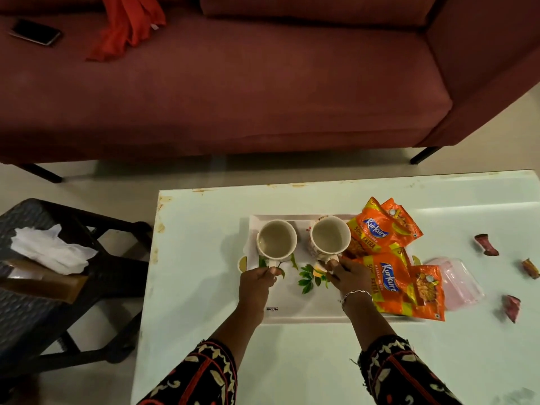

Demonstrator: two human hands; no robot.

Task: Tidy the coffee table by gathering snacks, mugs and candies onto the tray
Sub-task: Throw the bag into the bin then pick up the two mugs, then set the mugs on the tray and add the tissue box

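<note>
A white tray [306,312] with a leaf print lies on the white coffee table [204,229]. Two cream mugs stand side by side at its far end. My left hand [255,283] grips the handle of the left mug [276,239]. My right hand [349,276] grips the handle of the right mug [330,236]. Two orange snack packets lie over the tray's right side, one further back [382,226] and one nearer [409,287]. Three wrapped candies lie loose on the table at the right: [486,244], [530,268], [511,306].
A clear pink plastic lid [458,285] lies right of the tray. A dark side table [43,287] with white tissue [52,249] stands left of the coffee table. Behind is a maroon sofa [233,92] with a phone [36,32] and a red cloth [128,24].
</note>
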